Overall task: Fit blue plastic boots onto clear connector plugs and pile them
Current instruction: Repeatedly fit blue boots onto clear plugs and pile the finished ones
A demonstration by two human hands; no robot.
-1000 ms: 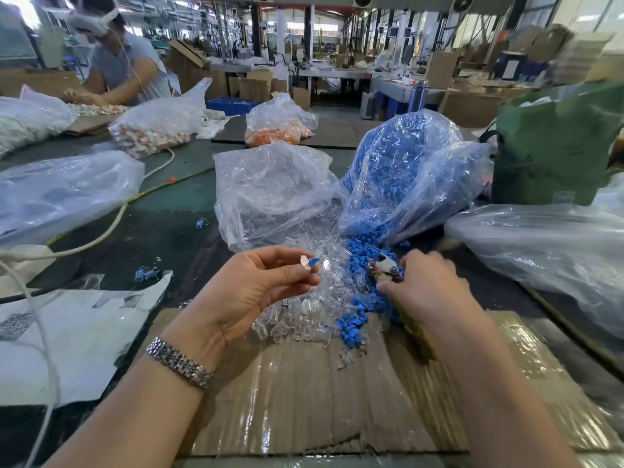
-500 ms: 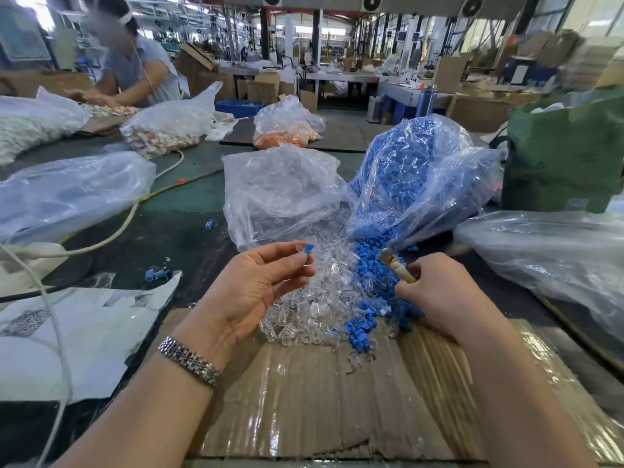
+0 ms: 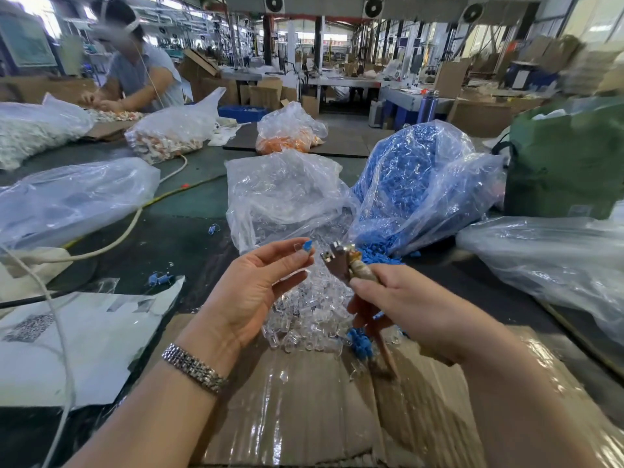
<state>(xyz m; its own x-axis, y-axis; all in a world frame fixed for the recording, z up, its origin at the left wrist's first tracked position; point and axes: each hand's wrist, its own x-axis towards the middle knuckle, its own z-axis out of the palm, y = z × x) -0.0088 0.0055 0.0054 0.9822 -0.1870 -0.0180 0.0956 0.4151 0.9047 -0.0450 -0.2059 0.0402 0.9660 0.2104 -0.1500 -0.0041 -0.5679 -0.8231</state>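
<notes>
The left hand (image 3: pixel 256 292), palm up and lifted over the work, pinches a clear connector plug (image 3: pixel 299 247) with a blue boot (image 3: pixel 307 245) at its tip between thumb and fingertips. The right hand (image 3: pixel 405 298) is curled round a small metal-headed hand tool (image 3: pixel 337 261) with a tape-wrapped handle, whose head points at the plug and stands just beside it, not quite touching. A second ago the right hand was down in the loose blue boots (image 3: pixel 374 256) and the tool lay low over the heap; it has since risen to meet the left hand, which has kept its pinch and climbed a little too. That reads as the seating step: the boot looks only started on the plug, and the tool is probably there to push it home, though how far it is already on is too small to tell. Below the hands lies the spill of clear plugs (image 3: pixel 304 309) on taped cardboard (image 3: pixel 297 400), with a few blue boots at its right edge. Behind stand the crumpled bag of clear plugs (image 3: pixel 287 194) and, touching its right side, the bag of blue boots (image 3: pixel 415 177). Further left lie a pale cable (image 3: pixel 114 238) and white paper sheets (image 3: pixel 84 339).
</notes>
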